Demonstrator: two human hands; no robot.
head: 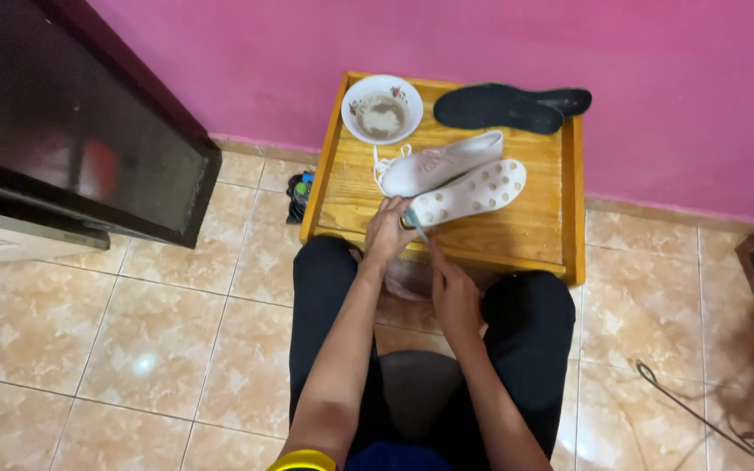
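The white shoe (469, 193) lies sole-up at the near edge of the wooden table (534, 235), long axis running right and away from its heel. The left hand (387, 231) is closed on that heel end. The right hand (454, 296), just nearer, holds a thin brush (418, 228) whose tip touches the heel.

I sit facing a pink wall (656, 105), glossy beige floor tiles (133, 349) around me, a dark cabinet (71, 131) at my left.
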